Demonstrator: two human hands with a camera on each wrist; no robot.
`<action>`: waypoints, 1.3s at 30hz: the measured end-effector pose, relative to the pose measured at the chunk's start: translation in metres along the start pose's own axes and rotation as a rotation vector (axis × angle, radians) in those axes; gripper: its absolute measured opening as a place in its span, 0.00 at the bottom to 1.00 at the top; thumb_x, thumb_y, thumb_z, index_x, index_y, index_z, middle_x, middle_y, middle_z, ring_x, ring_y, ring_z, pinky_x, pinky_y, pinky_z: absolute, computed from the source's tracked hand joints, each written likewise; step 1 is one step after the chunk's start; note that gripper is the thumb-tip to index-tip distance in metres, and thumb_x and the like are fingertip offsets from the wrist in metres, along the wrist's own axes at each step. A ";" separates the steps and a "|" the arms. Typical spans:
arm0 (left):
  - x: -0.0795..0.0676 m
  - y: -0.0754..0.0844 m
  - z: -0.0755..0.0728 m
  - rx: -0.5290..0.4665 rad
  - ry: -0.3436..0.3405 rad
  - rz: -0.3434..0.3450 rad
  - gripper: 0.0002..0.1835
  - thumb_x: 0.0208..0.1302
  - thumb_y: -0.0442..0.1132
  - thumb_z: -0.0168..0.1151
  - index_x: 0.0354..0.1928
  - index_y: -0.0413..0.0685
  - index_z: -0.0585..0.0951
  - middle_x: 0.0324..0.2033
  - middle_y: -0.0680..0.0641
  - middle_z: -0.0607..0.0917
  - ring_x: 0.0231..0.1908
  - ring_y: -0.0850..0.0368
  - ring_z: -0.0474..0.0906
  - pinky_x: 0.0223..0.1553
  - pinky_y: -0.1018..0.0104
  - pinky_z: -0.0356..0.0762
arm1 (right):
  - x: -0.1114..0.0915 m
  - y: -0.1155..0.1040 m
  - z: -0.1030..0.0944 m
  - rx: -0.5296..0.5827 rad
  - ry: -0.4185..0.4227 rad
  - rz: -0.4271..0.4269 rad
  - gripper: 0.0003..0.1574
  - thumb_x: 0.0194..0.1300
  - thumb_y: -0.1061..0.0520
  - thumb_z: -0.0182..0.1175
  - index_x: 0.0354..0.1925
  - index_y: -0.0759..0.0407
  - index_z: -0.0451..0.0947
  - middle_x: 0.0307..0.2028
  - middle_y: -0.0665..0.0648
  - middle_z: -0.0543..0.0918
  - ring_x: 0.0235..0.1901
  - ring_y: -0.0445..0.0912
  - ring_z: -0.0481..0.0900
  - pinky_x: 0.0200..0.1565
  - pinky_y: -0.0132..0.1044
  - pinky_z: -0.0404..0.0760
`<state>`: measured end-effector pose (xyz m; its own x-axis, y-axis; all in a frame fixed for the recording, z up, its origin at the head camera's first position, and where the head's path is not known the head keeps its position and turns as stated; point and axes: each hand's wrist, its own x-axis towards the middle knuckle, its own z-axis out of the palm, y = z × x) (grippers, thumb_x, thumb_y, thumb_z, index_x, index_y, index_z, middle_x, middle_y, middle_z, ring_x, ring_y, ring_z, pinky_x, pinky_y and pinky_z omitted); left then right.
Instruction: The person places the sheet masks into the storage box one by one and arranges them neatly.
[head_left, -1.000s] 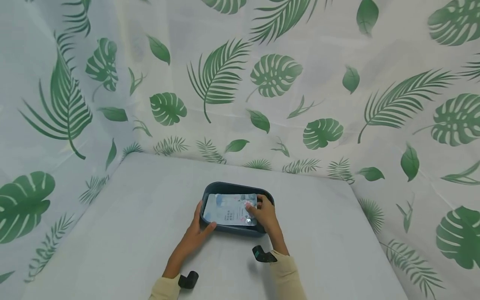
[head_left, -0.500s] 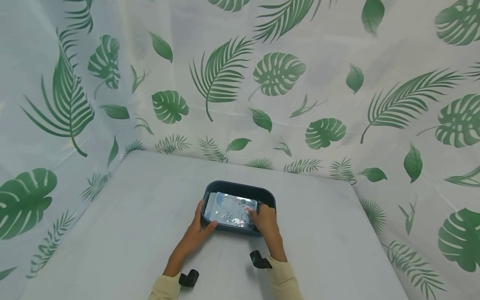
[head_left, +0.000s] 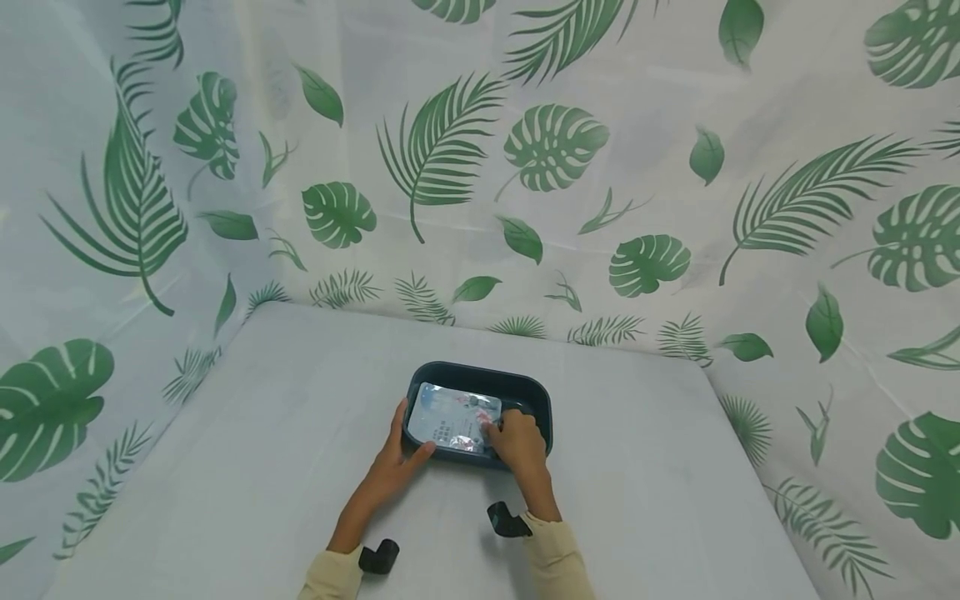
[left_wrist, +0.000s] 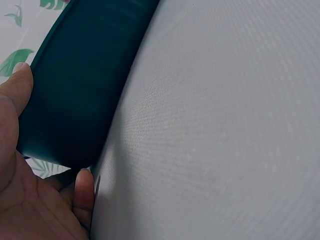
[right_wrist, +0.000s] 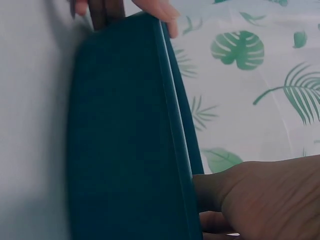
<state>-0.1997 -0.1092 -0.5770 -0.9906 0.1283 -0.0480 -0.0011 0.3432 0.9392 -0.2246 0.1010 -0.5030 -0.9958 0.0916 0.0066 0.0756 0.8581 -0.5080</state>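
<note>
A dark blue rectangular plastic basin [head_left: 517,385] stands on the white-covered table, with a light blue foil sachet [head_left: 450,415] lying inside at its left. Printed characters and small pink flowers show on the sachet. My left hand [head_left: 387,477] holds the basin's left end, thumb on the near rim and fingers along the side. Reaching into the basin, my right hand [head_left: 521,446] pinches the sachet's right end, its thumb on top and the other fingers curled. In the right wrist view the basin's wall [right_wrist: 125,125] hides the sachet and part of that hand's fingers.
The white tabletop [head_left: 247,458] spreads around the basin. Behind and on both sides hangs a white curtain [head_left: 450,275] printed with green leaves. A black wrist camera [head_left: 378,557] sits at the left cuff, another black camera [head_left: 508,520] at the right.
My right hand has moved left and down into the basin, sliding the sachet left. A second sachet's edge, seen at its left half a second ago, is now covered. My left hand stays put.
</note>
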 end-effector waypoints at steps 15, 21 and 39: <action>0.003 0.008 0.003 0.023 -0.005 0.010 0.49 0.69 0.54 0.58 0.78 0.55 0.37 0.78 0.41 0.41 0.76 0.36 0.41 0.71 0.35 0.47 | 0.001 0.001 -0.004 0.039 0.012 0.014 0.19 0.67 0.51 0.62 0.24 0.62 0.78 0.14 0.52 0.69 0.16 0.43 0.67 0.18 0.33 0.61; 0.005 0.010 0.003 0.032 0.005 0.037 0.49 0.69 0.53 0.59 0.78 0.54 0.37 0.78 0.40 0.42 0.76 0.36 0.41 0.71 0.36 0.48 | -0.001 0.005 -0.015 0.060 0.101 -0.005 0.17 0.67 0.53 0.62 0.37 0.68 0.82 0.26 0.60 0.84 0.22 0.45 0.77 0.23 0.37 0.74; 0.034 0.021 0.018 0.342 0.160 0.052 0.52 0.63 0.65 0.58 0.78 0.49 0.45 0.74 0.37 0.57 0.72 0.37 0.57 0.67 0.36 0.60 | -0.032 0.070 -0.051 0.390 0.346 -0.118 0.15 0.73 0.54 0.56 0.36 0.64 0.82 0.20 0.54 0.82 0.20 0.41 0.80 0.24 0.26 0.76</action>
<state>-0.2309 -0.0811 -0.5650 -0.9970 0.0159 0.0756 0.0685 0.6340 0.7703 -0.1849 0.1839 -0.4947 -0.9159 0.2242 0.3331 -0.1261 0.6269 -0.7689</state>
